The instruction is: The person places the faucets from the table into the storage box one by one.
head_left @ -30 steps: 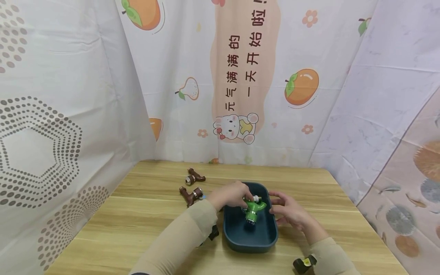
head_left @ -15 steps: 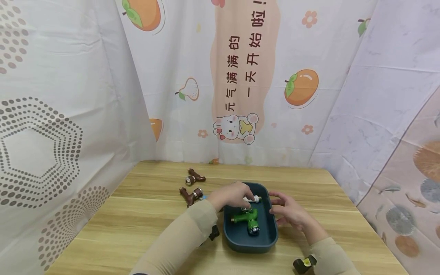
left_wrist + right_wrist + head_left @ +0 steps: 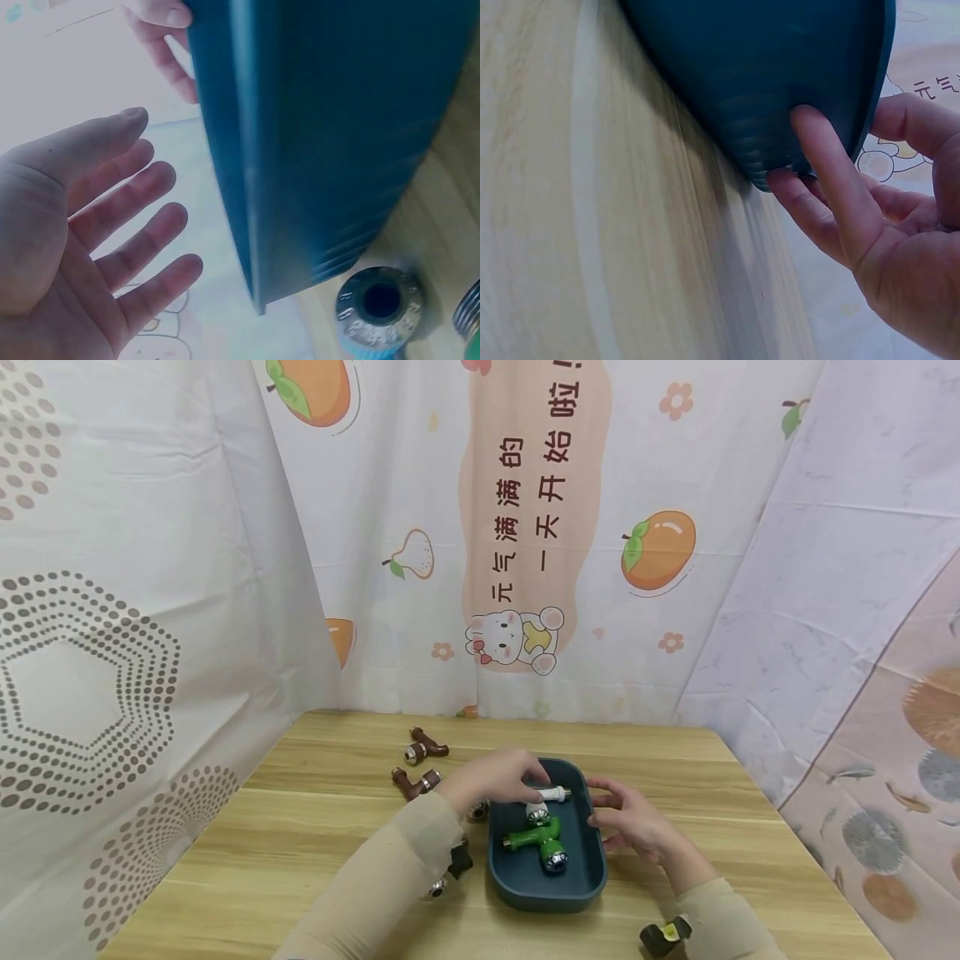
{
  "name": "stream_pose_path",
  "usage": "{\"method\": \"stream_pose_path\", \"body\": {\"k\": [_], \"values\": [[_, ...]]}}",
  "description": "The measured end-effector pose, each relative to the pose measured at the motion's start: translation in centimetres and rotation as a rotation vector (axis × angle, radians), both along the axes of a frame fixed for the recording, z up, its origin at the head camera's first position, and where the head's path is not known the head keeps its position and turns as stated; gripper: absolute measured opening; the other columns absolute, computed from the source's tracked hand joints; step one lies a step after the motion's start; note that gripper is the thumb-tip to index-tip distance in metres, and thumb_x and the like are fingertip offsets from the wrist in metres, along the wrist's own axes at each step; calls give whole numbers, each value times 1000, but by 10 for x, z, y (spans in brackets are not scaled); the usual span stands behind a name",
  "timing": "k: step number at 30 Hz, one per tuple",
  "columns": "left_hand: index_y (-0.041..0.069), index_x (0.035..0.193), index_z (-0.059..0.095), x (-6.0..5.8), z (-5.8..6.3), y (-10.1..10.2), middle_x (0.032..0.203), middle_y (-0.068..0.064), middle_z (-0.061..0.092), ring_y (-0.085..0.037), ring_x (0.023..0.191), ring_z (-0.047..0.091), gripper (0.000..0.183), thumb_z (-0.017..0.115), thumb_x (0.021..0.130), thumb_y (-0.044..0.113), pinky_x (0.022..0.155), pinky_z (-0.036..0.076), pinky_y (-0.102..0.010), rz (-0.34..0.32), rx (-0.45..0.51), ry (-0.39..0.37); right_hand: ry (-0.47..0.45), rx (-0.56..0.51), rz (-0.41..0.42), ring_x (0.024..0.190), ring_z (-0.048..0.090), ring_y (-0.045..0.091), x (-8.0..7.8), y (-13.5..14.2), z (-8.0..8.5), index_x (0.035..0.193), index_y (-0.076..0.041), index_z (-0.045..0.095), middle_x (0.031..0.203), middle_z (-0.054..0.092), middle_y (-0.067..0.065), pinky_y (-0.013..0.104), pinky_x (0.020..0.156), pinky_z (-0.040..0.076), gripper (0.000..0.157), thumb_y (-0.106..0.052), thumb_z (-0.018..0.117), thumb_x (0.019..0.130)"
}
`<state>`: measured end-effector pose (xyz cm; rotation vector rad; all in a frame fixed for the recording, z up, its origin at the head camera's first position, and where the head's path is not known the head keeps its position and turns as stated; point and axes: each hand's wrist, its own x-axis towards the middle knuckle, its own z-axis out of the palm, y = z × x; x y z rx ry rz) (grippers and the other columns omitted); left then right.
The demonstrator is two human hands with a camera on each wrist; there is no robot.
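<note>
My left hand (image 3: pixel 501 778) hovers over the left rim of a dark teal plastic tray (image 3: pixel 551 900), its fingers (image 3: pixel 142 247) spread apart with nothing in them. Inside the tray lies a green tap (image 3: pixel 534 836) with a chrome-ended knob. Behind it is a white tap (image 3: pixel 556 793), partly covered by my left fingers in the head view. My right hand (image 3: pixel 633 822) rests against the tray's right side, with relaxed fingertips (image 3: pixel 814 124) touching the outer wall.
Two brown taps (image 3: pixel 426 746) lie at the back left of the wooden table (image 3: pixel 322 827). A chrome-ended tap with a blue part (image 3: pixel 379 306) stands close beside the tray's left wall. Printed curtains (image 3: pixel 420 460) hang behind and at both sides.
My left hand has let go of the green tap, which now lies in the tray, and has drawn back slightly to the left. My right hand has stayed at the tray's side.
</note>
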<state>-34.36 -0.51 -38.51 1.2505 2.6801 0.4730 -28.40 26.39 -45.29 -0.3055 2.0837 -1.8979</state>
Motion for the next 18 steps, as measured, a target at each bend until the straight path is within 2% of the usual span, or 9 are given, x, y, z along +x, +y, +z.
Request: {"method": "stream_pose_path", "body": {"k": [8, 18], "values": [[19, 124, 75, 7, 14, -14, 125, 7, 68, -10, 115, 61, 32, 75, 95, 30, 96, 50, -30, 34, 1, 28, 2, -2, -5, 103, 65, 35, 0, -1, 0, 157, 2, 25, 145, 41, 39, 48, 68, 61, 76, 1, 64, 91], [21, 125, 74, 13, 22, -33, 138, 0, 63, -17, 129, 55, 33, 74, 95, 33, 105, 46, -34, 13, 7, 132, 8, -4, -4, 104, 65, 34, 1, -2, 1, 157, 3, 25, 144, 41, 39, 48, 68, 61, 76, 2, 64, 91]]}}
